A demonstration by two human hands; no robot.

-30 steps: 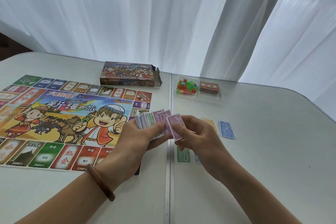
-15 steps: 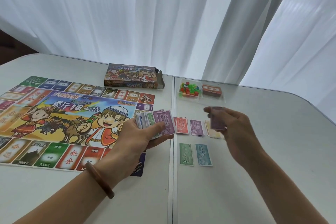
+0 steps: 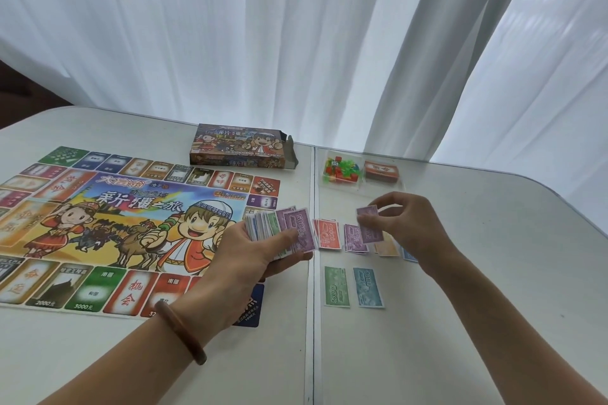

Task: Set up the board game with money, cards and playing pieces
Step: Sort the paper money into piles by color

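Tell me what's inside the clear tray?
Colourful playing pieces and a white die on the left, an orange card deck on the right. Cards under the top one are hidden.

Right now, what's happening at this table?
A person is sorting play money by colour. The left hand holds a fanned stack of notes, a purple 5000 on top. The right hand pinches one purple note over the purple pile, beside the red pile. The game board lies unfolded to the left; coloured pieces and a card deck sit behind.
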